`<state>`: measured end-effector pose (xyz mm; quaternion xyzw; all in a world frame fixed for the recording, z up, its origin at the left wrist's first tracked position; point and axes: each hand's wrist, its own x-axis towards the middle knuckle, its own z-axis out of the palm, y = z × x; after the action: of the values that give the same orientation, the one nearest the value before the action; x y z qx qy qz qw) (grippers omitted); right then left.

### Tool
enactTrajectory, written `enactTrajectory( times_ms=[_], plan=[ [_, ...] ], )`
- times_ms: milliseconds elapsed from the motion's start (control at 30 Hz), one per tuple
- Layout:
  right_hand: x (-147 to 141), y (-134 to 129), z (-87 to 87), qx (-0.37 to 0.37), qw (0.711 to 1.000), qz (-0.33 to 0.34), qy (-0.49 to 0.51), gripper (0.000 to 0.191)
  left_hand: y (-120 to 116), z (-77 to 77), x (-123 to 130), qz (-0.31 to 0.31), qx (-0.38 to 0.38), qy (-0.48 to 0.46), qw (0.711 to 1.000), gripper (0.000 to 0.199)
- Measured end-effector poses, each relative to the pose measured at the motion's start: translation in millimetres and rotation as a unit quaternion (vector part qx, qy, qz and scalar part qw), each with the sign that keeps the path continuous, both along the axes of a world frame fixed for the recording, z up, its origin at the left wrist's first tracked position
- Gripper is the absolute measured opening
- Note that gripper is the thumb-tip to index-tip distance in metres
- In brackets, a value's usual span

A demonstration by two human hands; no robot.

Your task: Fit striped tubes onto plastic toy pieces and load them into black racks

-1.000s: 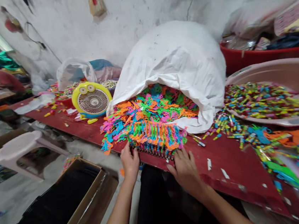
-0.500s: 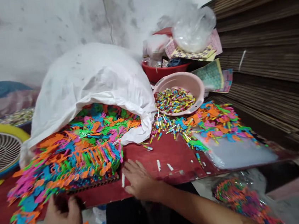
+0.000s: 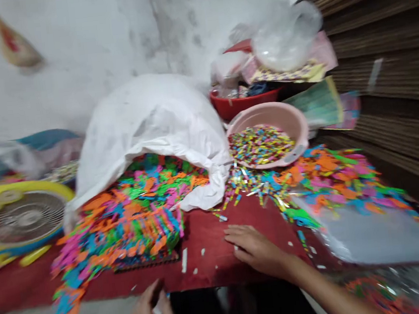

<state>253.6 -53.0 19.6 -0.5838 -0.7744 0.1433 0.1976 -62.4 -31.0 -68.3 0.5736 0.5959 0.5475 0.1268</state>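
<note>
My right hand (image 3: 259, 251) lies on the red tabletop (image 3: 203, 237), its fingers stretched out toward the left and holding nothing. Below the table's front edge, my left hand (image 3: 153, 312) has thumb and fingers curved toward each other; a small whitish thing shows between them, too blurred to name. Left of my right hand, a packed row of colourful plastic pieces (image 3: 139, 239) stands on the table. Behind it, more such pieces spill from a white sack (image 3: 152, 108). Small white scraps (image 3: 184, 260) lie between the row and my right hand.
A pink basin (image 3: 291, 118) holds small striped pieces. A red basin (image 3: 226, 105) with bags is behind it. More colourful pieces (image 3: 339, 178) and clear plastic sheets (image 3: 383, 238) lie at right. A yellow fan (image 3: 24, 216) is at left, stacked cardboard (image 3: 389, 48) at far right.
The view has shifted, so the table's things sit further right. My right hand has moved right, away from the row of pieces. My left hand is lower and nearer the middle, its fingers closer together.
</note>
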Motion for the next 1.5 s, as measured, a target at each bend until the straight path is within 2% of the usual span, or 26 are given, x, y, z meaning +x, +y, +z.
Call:
enactTrajectory(
  times_ms=[67,133,200,267,333,433,533,633,733,833,967,1167,1333,1500],
  plan=[
    [-9.5,8.9,-12.3,0.03,0.999,0.001,-0.013,0.043,-1.6,11.7,11.2,0.004,0.003,0.005,1.0,0.027],
    [-24.4,19.2,-26.3,0.072,0.997,0.038,-0.019,0.042,-3.1,18.0,12.9,0.028,0.01,0.008,1.0,0.025],
    [-42.6,30.0,-39.3,0.112,0.99,0.081,-0.015,0.043,-5.9,17.1,2.7,0.053,0.012,0.009,0.998,0.024],
    [-62.0,40.4,-49.4,0.152,0.983,0.105,-0.007,0.045,-11.4,7.4,-19.4,0.097,-0.006,0.033,0.995,0.024],
    [-79.4,49.1,-56.2,0.181,0.976,0.117,-0.003,0.048,-19.7,-10.2,-52.0,0.139,-0.046,0.058,0.988,0.026],
    [-97.3,57.5,-61.8,0.19,0.971,0.143,-0.018,0.049,-33.7,-42.4,-116.1,0.214,-0.112,0.07,0.968,0.022],
    [-108.6,62.0,-64.6,0.178,0.973,0.14,-0.048,0.05,-42.3,-68.7,-188.5,0.304,-0.191,0.084,0.93,0.024],
    [-122.4,67.9,-65.3,0.17,0.978,0.104,-0.069,0.055,-43.3,-85.5,-249.5,0.384,-0.273,0.109,0.875,0.029],
    [-140.1,76.6,-63.2,0.168,0.978,0.086,-0.094,0.063,-36.7,-96.8,-283.9,0.403,-0.336,0.147,0.839,0.036],
    [-153.6,85.4,-59.1,0.164,0.974,0.077,-0.135,0.063,-22.8,-106.1,-294.4,0.377,-0.373,0.181,0.828,0.041],
    [-157.1,92.5,-53.4,0.144,0.974,0.068,-0.163,0.057,-5.8,-116.3,-295.5,0.351,-0.389,0.204,0.827,0.034],
    [-153.8,94.5,-52.8,0.145,0.975,0.072,-0.15,0.059,-12.6,-119.9,-302.1,0.345,-0.364,0.191,0.844,0.025],
    [-152.6,95.4,-56.8,0.136,0.98,0.067,-0.127,0.063,-32.7,-103.1,-314.4,0.412,-0.283,0.126,0.857,0.018],
    [-148.5,97.9,-63.4,0.142,0.983,0.074,-0.092,0.065,-67.3,-71.9,-329.0,0.517,-0.166,0.002,0.84,0.016]
  ],
)
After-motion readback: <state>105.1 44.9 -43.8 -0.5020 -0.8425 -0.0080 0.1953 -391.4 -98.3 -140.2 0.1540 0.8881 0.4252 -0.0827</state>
